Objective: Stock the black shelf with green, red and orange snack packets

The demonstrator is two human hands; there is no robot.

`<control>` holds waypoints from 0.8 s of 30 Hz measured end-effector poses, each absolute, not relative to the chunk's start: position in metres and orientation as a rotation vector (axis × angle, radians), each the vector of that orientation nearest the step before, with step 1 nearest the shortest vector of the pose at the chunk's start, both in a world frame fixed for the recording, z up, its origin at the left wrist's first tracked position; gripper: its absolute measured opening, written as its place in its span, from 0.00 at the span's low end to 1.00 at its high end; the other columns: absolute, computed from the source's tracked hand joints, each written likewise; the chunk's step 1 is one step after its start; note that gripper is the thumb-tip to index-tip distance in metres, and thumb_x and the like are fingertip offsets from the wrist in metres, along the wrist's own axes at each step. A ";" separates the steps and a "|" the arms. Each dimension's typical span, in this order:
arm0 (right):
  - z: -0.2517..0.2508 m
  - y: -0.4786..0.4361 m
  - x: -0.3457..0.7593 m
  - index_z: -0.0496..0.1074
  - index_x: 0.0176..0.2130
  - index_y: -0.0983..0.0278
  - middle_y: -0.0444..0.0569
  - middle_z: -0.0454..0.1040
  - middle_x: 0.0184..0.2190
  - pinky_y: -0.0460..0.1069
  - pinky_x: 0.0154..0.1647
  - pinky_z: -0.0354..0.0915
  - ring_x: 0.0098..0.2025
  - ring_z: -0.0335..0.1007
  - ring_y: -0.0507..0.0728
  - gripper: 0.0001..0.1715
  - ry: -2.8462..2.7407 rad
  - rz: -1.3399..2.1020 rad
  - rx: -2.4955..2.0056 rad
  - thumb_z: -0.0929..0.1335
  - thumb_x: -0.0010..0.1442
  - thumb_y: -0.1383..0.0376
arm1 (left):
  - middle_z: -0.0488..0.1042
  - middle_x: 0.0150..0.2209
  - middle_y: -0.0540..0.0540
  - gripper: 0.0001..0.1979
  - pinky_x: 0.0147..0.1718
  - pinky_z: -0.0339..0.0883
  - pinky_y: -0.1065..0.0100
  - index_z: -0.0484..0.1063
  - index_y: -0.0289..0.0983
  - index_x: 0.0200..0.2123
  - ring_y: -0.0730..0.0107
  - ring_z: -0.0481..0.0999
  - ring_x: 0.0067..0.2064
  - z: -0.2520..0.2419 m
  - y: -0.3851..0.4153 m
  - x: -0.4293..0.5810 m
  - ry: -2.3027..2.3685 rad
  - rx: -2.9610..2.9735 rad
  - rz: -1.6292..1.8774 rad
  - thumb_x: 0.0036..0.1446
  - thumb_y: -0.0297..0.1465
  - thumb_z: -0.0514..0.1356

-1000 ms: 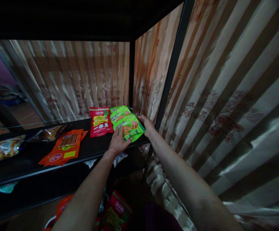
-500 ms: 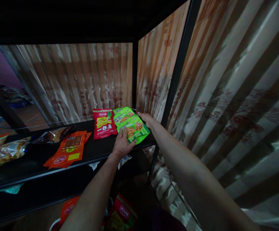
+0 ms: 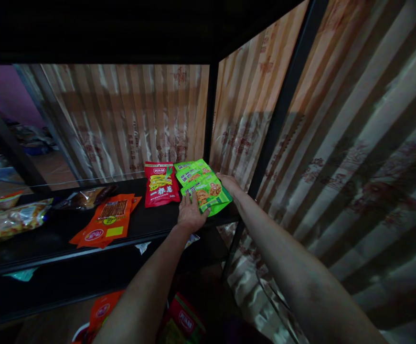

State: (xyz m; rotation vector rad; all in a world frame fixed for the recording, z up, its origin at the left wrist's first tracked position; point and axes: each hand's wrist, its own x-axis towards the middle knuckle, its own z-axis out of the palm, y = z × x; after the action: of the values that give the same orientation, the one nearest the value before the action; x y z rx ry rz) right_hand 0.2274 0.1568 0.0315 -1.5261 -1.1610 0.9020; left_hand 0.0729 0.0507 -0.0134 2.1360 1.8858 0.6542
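A small stack of green snack packets [image 3: 203,184] lies at the right end of a black shelf [image 3: 68,241]. My left hand [image 3: 190,214] rests on the near left corner of the top packet, fingers laid flat on it. My right hand [image 3: 231,185] touches the stack's right edge, fingers curled against it. A red snack packet [image 3: 161,183] lies just left of the green ones.
Orange packets [image 3: 106,220] and a dark packet [image 3: 86,197] lie further left, with clear bags of snacks [image 3: 9,220] at the far left. A black upright post [image 3: 275,124] stands right of the stack. Striped curtain [image 3: 354,153] hangs behind and right. More packets [image 3: 179,320] sit below.
The view has shifted, so the shelf sits further right. My right hand has moved from the far corner to the stack's right edge. My left hand stays on the green packets.
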 end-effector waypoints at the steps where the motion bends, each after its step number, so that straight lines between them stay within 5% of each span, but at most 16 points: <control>1: 0.033 0.157 0.227 0.77 0.32 0.68 0.49 0.77 0.24 0.46 0.31 0.67 0.27 0.73 0.53 0.14 -1.138 0.928 -1.535 0.67 0.57 0.60 | 0.45 0.67 0.29 0.43 0.62 0.43 0.54 0.44 0.27 0.66 0.47 0.44 0.67 -0.014 0.052 0.073 1.888 2.123 0.685 0.56 0.48 0.51; 8: 0.029 0.155 0.220 0.75 0.32 0.67 0.47 0.77 0.22 0.47 0.29 0.69 0.23 0.71 0.53 0.08 -0.985 1.100 -1.375 0.68 0.56 0.64 | 0.48 0.66 0.28 0.40 0.62 0.45 0.55 0.46 0.25 0.65 0.50 0.46 0.67 -0.021 0.054 0.071 1.892 2.065 0.886 0.55 0.41 0.54; 24: 0.023 0.147 0.223 0.76 0.32 0.66 0.46 0.79 0.28 0.47 0.33 0.68 0.28 0.72 0.53 0.11 -1.021 1.046 -1.314 0.70 0.50 0.61 | 0.51 0.65 0.27 0.44 0.61 0.45 0.50 0.48 0.26 0.64 0.47 0.47 0.67 -0.023 0.044 0.074 1.927 2.232 0.939 0.52 0.46 0.57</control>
State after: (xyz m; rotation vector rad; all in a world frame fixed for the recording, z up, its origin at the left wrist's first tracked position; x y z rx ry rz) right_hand 0.2227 0.1472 0.0229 -1.3142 -1.0210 1.0458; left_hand 0.0745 0.0443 -0.0233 2.2320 1.9268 0.9388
